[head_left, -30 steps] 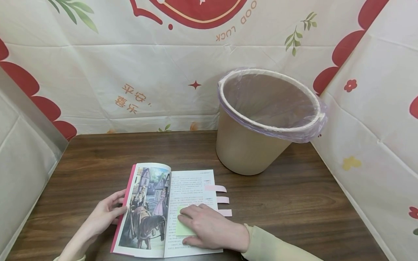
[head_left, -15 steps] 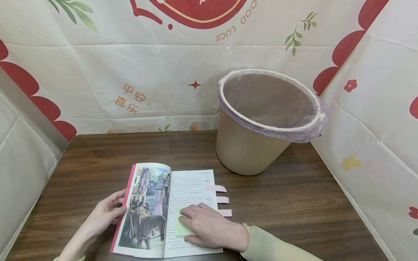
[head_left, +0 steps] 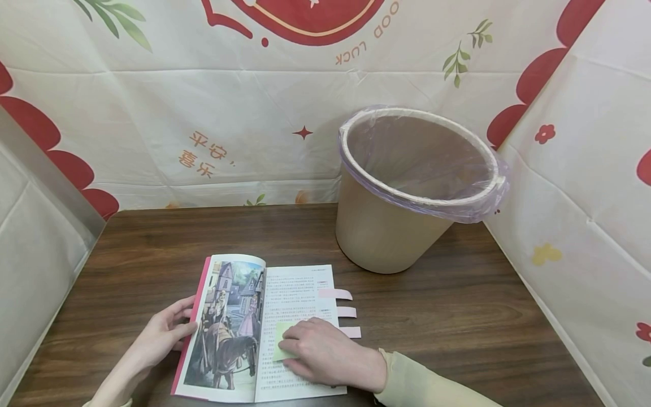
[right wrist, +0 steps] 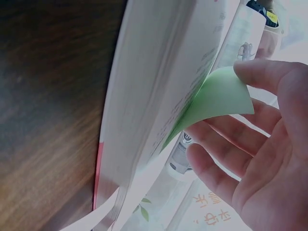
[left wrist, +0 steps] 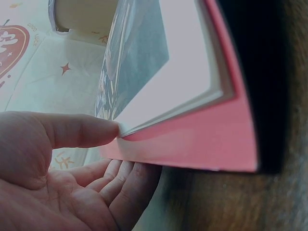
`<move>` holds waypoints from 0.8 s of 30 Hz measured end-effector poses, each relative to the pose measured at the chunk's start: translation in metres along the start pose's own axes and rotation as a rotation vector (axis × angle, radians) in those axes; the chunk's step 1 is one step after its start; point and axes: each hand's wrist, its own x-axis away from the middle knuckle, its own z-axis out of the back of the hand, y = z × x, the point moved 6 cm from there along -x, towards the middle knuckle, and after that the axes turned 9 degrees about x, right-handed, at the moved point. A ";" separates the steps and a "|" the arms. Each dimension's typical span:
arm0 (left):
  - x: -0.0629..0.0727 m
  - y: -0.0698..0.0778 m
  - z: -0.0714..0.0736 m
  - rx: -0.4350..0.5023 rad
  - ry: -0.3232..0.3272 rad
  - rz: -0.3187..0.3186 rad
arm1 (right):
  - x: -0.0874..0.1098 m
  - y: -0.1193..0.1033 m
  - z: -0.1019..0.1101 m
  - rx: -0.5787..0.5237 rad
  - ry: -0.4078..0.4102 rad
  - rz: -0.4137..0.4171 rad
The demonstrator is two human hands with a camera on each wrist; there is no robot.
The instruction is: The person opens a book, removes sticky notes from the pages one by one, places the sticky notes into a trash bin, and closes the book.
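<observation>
An open book (head_left: 300, 308) with a pink-red cover lies on the table, a coloured picture on its left page and print on the right. My left hand (head_left: 165, 330) holds the book's left edge, thumb on the pages and fingers under the cover (left wrist: 187, 139). Over the right page, my right hand (head_left: 330, 353) pinches a light green sticky note (head_left: 281, 342) between thumb and fingers. In the right wrist view the note (right wrist: 224, 94) curves up off the page, its far part still against the print. Pink page tabs (head_left: 348, 332) stick out along the right edge.
Behind the book to the right stands a beige wastebasket (head_left: 391, 234) with a thin purple liner folded over its rim. The dark wooden table (head_left: 432, 322) is walled in by printed white cloth (head_left: 264, 113) at the back and sides.
My right hand's fingers have drawn together from lying flat on the green note, and the note's near edge has come up. The left hand and the book stay put.
</observation>
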 end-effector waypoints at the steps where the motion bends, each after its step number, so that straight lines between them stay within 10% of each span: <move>1: 0.000 0.000 0.000 0.002 0.003 0.004 | 0.000 0.000 0.000 -0.002 0.009 0.001; 24: 0.000 0.000 0.001 -0.015 0.007 0.000 | -0.002 0.008 0.003 -0.126 0.001 -0.103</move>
